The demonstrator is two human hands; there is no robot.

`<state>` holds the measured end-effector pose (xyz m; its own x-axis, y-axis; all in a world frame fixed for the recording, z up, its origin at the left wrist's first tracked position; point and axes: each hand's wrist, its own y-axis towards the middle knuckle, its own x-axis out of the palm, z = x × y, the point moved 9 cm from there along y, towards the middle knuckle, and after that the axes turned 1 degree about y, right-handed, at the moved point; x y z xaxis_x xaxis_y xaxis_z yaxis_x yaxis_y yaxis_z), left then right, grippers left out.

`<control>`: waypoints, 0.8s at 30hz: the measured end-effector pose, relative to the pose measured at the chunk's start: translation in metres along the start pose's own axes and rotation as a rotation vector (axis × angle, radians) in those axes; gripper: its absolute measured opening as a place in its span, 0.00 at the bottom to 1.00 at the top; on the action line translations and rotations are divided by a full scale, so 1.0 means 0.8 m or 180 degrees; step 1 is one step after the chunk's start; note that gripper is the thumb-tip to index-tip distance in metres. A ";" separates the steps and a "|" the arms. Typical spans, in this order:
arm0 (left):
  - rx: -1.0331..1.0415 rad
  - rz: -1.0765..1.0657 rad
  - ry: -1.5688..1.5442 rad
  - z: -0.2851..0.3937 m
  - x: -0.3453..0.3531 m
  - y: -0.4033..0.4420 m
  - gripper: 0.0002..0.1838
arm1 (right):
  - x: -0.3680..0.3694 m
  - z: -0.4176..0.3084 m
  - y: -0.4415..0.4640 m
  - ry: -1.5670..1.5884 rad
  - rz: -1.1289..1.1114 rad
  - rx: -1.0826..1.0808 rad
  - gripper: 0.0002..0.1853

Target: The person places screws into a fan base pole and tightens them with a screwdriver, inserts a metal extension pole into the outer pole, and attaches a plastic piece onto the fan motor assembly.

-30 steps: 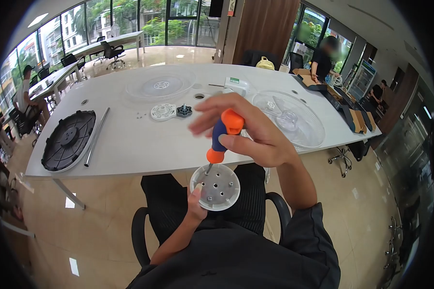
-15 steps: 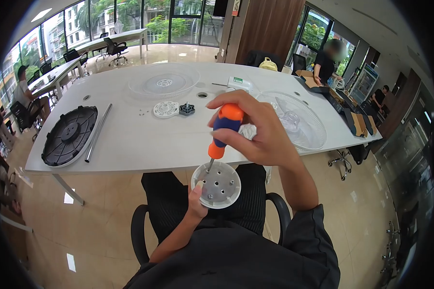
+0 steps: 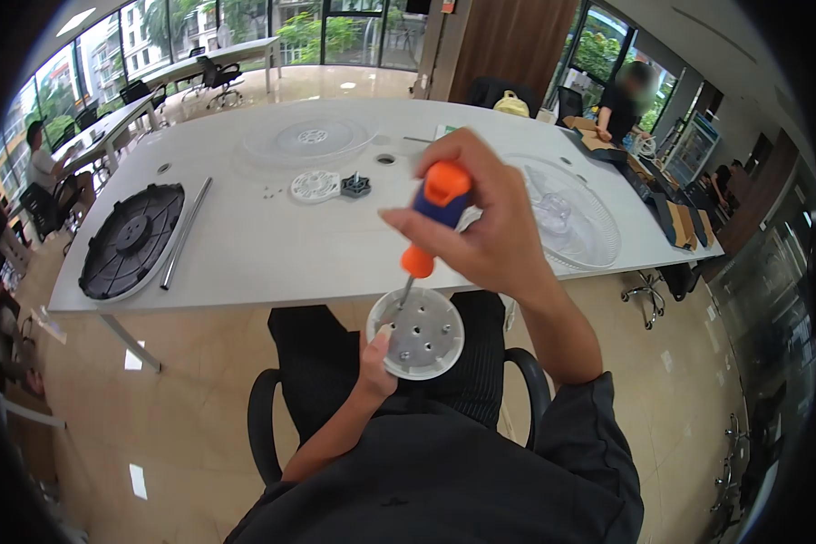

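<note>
My right hand (image 3: pixel 480 213) grips an orange and blue screwdriver (image 3: pixel 417 261) by its handle. The shaft points down, its tip at the left upper part of a round white plastic part (image 3: pixel 433 349), above my lap. Several holes and screw posts dot the inside of that part. My left hand (image 3: pixel 378 364) holds it at its left rim, the thumb lying over the inner face. Beyond, on the table, sit a white perforated disc (image 3: pixel 315 187) and a dark star-shaped knob (image 3: pixel 355 186).
On the white table (image 3: pixel 272 258) lie a round black base (image 3: pixel 133 231), a metal tube (image 3: pixel 187 234), a clear fan grille (image 3: pixel 310 138) and a grille with clear blades (image 3: pixel 562 218). Opened cardboard boxes (image 3: pixel 675 222) line the right edge. A person (image 3: pixel 618 113) stands behind them.
My right hand has shifted slightly up and right, and the screwdriver handle has turned in it. The view has tilted a little; the white part stays in my left hand.
</note>
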<state>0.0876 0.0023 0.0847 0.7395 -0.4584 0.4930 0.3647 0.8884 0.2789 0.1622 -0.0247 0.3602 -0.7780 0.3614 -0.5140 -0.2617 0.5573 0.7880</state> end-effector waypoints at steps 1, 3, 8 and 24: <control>-0.0015 0.0048 0.0025 -0.001 0.001 0.000 0.32 | 0.005 0.003 -0.001 0.0054 -0.0009 0.0012 0.18; -0.0065 -0.0107 -0.0411 -0.002 0.009 0.003 0.33 | 0.001 0.003 -0.001 -0.0312 0.0267 -0.0063 0.18; 0.0171 -0.0488 -0.0212 0.000 0.010 0.003 0.32 | 0.010 0.002 -0.003 0.0886 0.0146 0.0093 0.19; 0.0048 -0.0218 -0.0338 0.018 0.017 0.007 0.34 | 0.010 0.012 -0.007 0.1619 -0.0293 0.0533 0.11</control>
<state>0.0917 0.0008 0.1045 0.6488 -0.5188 0.5567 0.4031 0.8548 0.3269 0.1630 -0.0182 0.3487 -0.9452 -0.0787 -0.3167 -0.2795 0.6962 0.6612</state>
